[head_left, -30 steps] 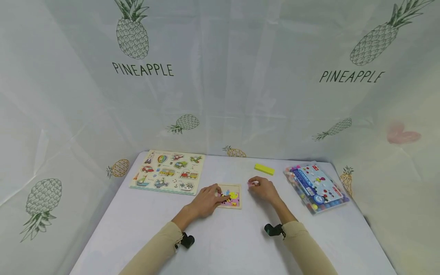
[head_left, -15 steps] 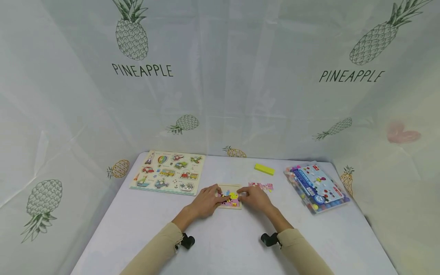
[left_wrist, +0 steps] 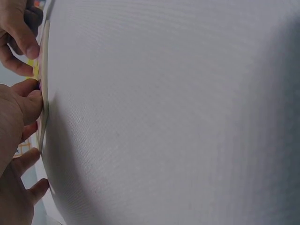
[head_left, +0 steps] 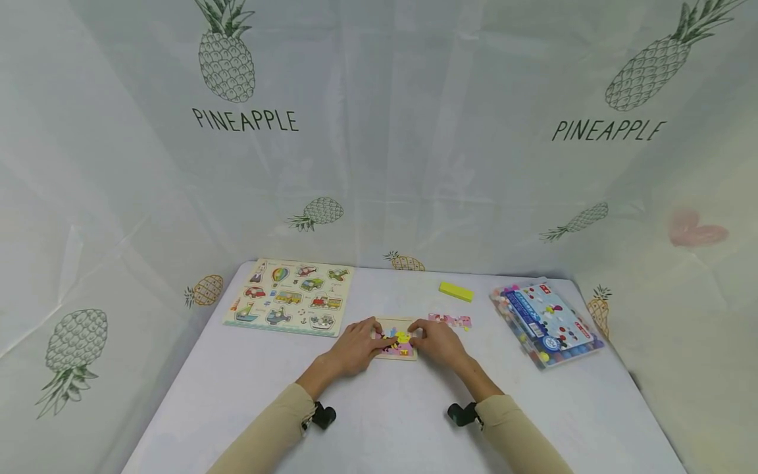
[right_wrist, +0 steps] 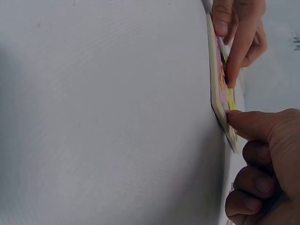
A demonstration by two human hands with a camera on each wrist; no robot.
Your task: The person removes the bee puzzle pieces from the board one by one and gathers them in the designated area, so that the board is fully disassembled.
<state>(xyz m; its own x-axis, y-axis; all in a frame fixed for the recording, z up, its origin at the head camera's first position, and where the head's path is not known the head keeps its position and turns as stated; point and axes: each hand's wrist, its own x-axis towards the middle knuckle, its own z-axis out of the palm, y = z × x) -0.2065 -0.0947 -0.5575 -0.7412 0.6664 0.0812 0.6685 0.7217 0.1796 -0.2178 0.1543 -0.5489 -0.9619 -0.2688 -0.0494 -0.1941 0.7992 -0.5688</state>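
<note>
A small wooden jigsaw puzzle board (head_left: pixel 395 358) with a pink, yellow and black picture lies mid-table. My left hand (head_left: pixel 353 345) grips its left side, one digit stretched over the picture and the others at the edge. At the right side, my right hand (head_left: pixel 439 341) pinches a puzzle piece against the board between thumb and index finger, most of it hidden. Its thumb (right_wrist: pixel 251 123) touches the picture by the frame in the right wrist view, other fingers curled under. Loose pink puzzle pieces (head_left: pixel 451 320) lie just beyond the right hand.
A large wooden vehicle puzzle (head_left: pixel 290 297) lies at the back left. At the back stands a yellow block (head_left: pixel 456 291). A clear case of coloured beads (head_left: pixel 546 322) lies on the right. A pineapple-print curtain (head_left: pixel 408 164) encloses the white table (head_left: pixel 385 434).
My right hand has moved left and toward me from the loose pink pieces to the board's right side, uncovering those pieces. My left hand has stayed in place.
</note>
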